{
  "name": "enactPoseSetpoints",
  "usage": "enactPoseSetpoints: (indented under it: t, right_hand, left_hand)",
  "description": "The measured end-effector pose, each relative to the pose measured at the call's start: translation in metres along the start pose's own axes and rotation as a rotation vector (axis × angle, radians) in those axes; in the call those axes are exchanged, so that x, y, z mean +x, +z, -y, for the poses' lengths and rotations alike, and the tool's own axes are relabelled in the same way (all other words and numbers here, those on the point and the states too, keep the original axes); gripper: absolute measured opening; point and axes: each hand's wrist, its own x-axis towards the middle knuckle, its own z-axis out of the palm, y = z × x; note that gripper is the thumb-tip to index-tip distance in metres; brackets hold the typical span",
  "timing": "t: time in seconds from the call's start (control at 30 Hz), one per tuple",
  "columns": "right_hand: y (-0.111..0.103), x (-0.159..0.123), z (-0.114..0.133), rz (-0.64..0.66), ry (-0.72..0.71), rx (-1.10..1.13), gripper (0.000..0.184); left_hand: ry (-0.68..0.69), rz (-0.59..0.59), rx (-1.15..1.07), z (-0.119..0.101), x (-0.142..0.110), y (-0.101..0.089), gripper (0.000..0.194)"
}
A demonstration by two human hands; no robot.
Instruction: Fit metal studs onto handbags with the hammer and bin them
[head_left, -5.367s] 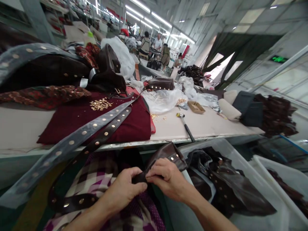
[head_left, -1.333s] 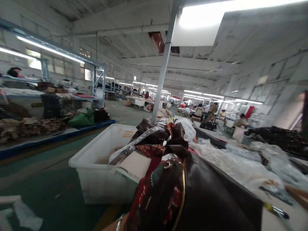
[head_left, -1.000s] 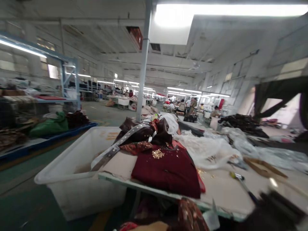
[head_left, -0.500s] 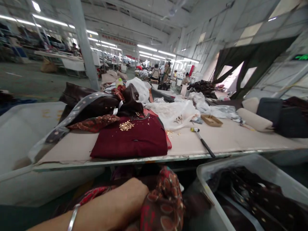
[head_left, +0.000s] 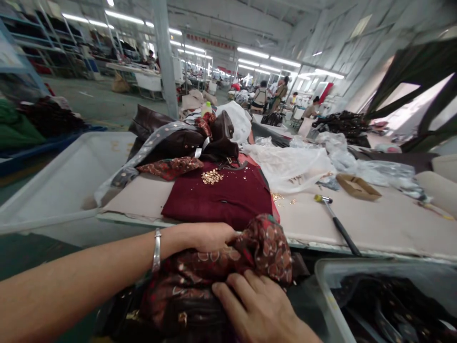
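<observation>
Lying bunched in front of the worktop [head_left: 389, 224], below its near edge, is the patterned cloth [head_left: 205, 272], brown and red, with a dark, glossy part and a small gold-coloured fitting [head_left: 182, 318] on its lower side. Both hands are on it, apart from each other. The left hand [head_left: 214, 237] reaches across the top, fingertips buried in the folds; its grip cannot be confirmed. The right hand [head_left: 259, 302] lies palm down, fingers spread and bent over the cloth; whether it pinches any cannot be told. A silver-coloured bracelet [head_left: 157, 248] circles the left wrist. On the worktop directly beyond sits folded maroon fabric [head_left: 203, 202], bearing a heap of gold-coloured pieces [head_left: 212, 176]. To its right lie a hammer [head_left: 342, 230] and a shallow brown box [head_left: 360, 191]. A pale bin [head_left: 323, 286] at lower right contains dark studded material [head_left: 389, 300].
</observation>
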Motion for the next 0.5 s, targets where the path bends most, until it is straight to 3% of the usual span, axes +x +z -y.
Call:
enactPoseSetpoints:
  t: [0.07, 0.13, 0.23, 0.33, 0.43, 0.5]
  right_hand:
    - [0.007, -0.011, 0.005, 0.219, 0.124, 0.186, 0.034]
    - [0.013, -0.018, 0.006, 0.498, 0.322, 0.550, 0.045]
    - [0.021, -0.014, -0.003, 0.756, 0.498, 0.966, 0.036]
    - [0.031, -0.003, -0.020, 0.861, 0.591, 1.121, 0.046]
    - [0.041, 0.005, -0.036, 0.913, 1.031, 1.462, 0.061]
    - [0.047, 0.006, -0.044, 0.843, 1.320, 1.570, 0.067]
  left_hand:
    - [0.000, 0.002, 0.183, -0.001, 0.002, -0.014, 0.008]
    - [-0.013, -0.034, 0.325, -0.004, 0.004, -0.023, 0.013]
    - [-0.011, -0.077, 0.452, -0.011, 0.007, -0.022, 0.014]
    - [-0.021, -0.155, 0.470, -0.014, 0.003, -0.013, 0.016]
    - [-0.083, -0.258, 0.410, -0.008, -0.019, -0.012, 0.019]
    - [-0.196, -0.290, 0.386, 0.001, -0.043, -0.014, 0.031]
